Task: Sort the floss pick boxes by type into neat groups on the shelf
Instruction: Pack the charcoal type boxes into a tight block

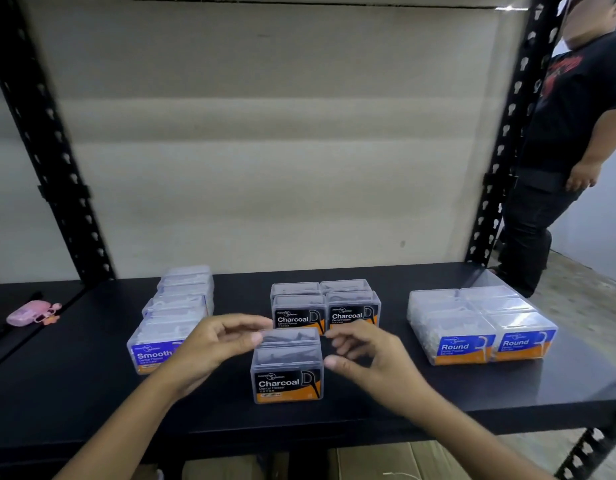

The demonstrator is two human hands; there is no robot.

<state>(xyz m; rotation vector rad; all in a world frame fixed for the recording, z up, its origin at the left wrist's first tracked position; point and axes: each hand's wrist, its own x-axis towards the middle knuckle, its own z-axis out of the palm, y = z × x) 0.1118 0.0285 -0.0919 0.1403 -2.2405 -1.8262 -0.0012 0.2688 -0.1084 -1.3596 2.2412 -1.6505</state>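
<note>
Loosely half-open, left hand [216,344] and right hand [365,355] flank the front Charcoal box [287,372], perhaps just touching.

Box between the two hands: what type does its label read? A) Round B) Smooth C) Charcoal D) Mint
C: the floss pick box between the left hand and right hand carries a black and orange label reading Charcoal, matching the Charcoal group behind it.

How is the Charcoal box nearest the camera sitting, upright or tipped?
Upright. The front Charcoal box stands flat on the shelf, its label level and facing forward, lid on top.
</note>
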